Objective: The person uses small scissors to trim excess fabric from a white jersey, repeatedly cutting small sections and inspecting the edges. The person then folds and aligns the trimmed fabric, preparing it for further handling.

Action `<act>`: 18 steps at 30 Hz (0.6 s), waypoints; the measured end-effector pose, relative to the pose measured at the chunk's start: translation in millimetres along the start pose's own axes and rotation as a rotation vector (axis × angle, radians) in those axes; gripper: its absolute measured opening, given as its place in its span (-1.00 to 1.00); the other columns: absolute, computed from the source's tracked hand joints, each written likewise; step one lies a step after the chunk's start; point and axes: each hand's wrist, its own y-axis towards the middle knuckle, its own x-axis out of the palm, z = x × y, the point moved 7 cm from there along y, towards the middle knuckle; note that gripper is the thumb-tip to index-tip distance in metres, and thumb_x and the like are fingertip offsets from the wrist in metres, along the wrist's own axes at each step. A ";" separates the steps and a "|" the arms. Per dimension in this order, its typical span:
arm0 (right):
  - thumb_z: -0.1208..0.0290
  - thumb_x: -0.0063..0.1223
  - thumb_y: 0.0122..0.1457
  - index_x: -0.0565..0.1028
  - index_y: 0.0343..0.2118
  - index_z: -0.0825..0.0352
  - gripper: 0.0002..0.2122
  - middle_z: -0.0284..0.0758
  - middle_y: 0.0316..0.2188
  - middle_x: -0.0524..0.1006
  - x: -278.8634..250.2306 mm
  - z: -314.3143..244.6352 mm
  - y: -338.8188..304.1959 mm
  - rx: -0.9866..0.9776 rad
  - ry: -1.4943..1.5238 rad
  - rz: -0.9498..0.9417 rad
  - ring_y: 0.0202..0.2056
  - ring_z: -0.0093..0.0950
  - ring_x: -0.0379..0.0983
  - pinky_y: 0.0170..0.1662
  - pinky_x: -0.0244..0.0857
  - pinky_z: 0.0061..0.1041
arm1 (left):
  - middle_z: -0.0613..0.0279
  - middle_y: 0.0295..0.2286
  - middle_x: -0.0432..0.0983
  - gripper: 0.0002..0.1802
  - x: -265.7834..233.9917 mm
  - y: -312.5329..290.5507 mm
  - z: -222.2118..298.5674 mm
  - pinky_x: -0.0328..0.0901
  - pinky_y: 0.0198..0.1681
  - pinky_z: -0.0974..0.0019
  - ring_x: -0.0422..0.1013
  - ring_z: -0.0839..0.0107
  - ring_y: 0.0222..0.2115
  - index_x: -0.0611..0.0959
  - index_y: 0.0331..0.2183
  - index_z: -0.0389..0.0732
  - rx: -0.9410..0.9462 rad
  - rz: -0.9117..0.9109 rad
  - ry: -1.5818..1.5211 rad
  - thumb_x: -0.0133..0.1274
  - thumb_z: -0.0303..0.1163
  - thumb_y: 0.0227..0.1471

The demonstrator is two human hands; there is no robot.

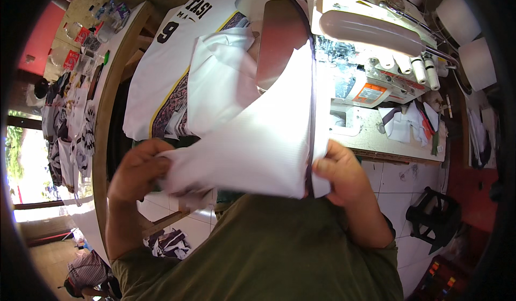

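Between my hands a white piece of fabric (258,140) with a dark trim strip along its right side is spread out. My left hand (142,169) pinches its left end, slightly blurred. At the lower right corner, by the dark strip, my right hand (341,172) grips the edge with the thumb on top. The upper part of the fabric reaches up to the sewing machine (371,83), whose lamp lights it brightly. Beyond it, on the left of the table, lies a white sports jersey (166,70) with dark lettering and a patterned, yellow-edged side panel. Another white cloth (220,81) lies folded over it.
White thread cones (454,16) stand behind the machine at the right. Fabric scraps (408,124) lie on the table's right end. A black stool (434,215) stands on the tiled floor. Plastic bottles (75,32) sit on the left table, near heaped garments (70,124).
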 end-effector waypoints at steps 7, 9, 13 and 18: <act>0.39 0.22 0.22 0.55 -0.05 0.45 -0.70 -0.13 0.13 0.51 -8.8 -13.7 -8.0 -0.202 -0.294 0.022 -0.03 -0.37 0.57 -0.02 0.48 -0.37 | 0.21 -0.36 0.63 -0.60 -7.5 -0.4 -6.6 0.42 -0.24 0.37 0.53 0.50 -0.35 0.62 -0.13 -0.36 -0.042 -0.133 0.863 0.23 -0.39 -0.02; 0.43 0.21 0.21 0.56 -0.04 0.46 -0.70 -0.16 0.19 0.47 -14.7 -7.3 -0.6 -0.148 -0.328 0.106 0.04 -0.42 0.51 0.09 0.39 -0.38 | 0.19 -0.29 0.64 -0.55 -10.8 -0.5 -33.0 0.42 -0.15 0.32 0.53 0.49 -0.27 0.61 -0.05 -0.38 -0.244 -0.163 0.604 0.19 -0.42 -0.02; 0.50 0.21 0.25 0.60 -0.18 0.41 -0.87 -0.37 -0.10 0.52 -13.1 4.9 13.8 -0.146 -0.258 0.061 -0.19 -0.60 0.44 -0.09 0.35 -0.54 | 0.15 -0.15 0.61 -0.47 1.1 -22.3 -47.3 0.38 -0.02 0.32 0.51 0.43 -0.15 0.56 0.04 -0.45 -0.195 -0.323 0.019 0.14 -0.52 -0.02; 0.42 0.31 0.17 0.61 -0.22 0.40 -0.80 -0.40 -0.29 0.60 -4.0 20.4 23.9 0.031 -0.216 -0.181 -0.27 -0.62 0.47 -0.15 0.36 -0.56 | 0.23 -0.24 0.62 -0.46 17.4 -38.1 -65.3 0.39 -0.17 0.38 0.49 0.55 -0.25 0.59 0.01 -0.40 -0.009 -0.561 0.024 0.32 -0.37 0.00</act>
